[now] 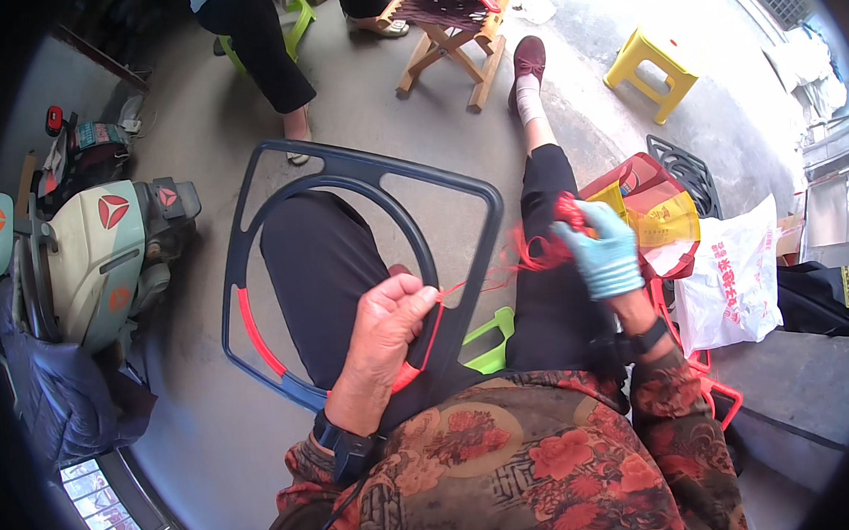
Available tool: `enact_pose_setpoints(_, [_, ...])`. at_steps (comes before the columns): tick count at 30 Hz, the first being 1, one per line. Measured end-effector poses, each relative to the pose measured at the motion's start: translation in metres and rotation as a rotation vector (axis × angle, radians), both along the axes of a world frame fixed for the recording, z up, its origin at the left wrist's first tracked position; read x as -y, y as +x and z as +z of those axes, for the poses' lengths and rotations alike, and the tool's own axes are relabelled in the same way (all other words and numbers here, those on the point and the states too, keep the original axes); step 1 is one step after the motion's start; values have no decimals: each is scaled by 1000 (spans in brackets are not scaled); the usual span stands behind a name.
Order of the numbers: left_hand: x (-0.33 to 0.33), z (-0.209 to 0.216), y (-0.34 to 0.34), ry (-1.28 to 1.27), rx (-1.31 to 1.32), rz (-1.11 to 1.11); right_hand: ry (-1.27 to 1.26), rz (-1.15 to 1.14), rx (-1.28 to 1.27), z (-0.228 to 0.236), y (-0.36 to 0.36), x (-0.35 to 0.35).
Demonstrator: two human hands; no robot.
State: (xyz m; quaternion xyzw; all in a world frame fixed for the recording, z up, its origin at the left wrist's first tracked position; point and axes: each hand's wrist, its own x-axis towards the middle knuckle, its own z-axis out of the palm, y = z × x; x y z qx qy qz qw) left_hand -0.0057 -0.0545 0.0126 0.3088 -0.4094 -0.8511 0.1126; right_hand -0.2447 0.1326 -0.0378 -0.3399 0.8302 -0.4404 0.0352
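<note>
A square dark plastic frame (474, 267) with a round ring inside it lies tilted over my left thigh. Red windings (258, 328) cover part of the ring at its lower left, and more red shows near my left wrist. My bare left hand (387, 334) is closed at the ring's right side, thumb and forefinger pinching a red cord. Thin strands stretch from there across to my right hand (604, 251), which wears a light blue glove. Its fingers are closed around a loose bundle of red cord (567, 209), held above my right thigh.
Red and yellow bags (667, 216) and a white plastic bag (730, 278) stand at my right. A yellow stool (651, 69) is farther off. A wooden folding stool (480, 70) bears a red basket. Another person sits far left; a scooter (97, 253) stands at left.
</note>
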Motion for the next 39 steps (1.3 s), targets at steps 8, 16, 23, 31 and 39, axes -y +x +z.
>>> enact_pose_setpoints(8, [-17, -4, -13, 194, 42, -314, -405, 283, 1319, 8, 58, 112])
enact_pose_setpoints(16, [-22, 5, -19, 13, 15, -259, -925, 1109, 2071, 30, 56, 101])
enact_pose_setpoints(23, [-15, 10, -15, -220, 65, -176, -829, 709, 2101, -3, 40, 78])
enact_pose_setpoints(31, [1, -3, 1, -172, 104, -101, -1388, 356, 1936, 5, -12, -13])
enact_pose_setpoints(39, [0, -6, 1, -20, 33, 78, -1036, 278, 1776, -3, 6, -92])
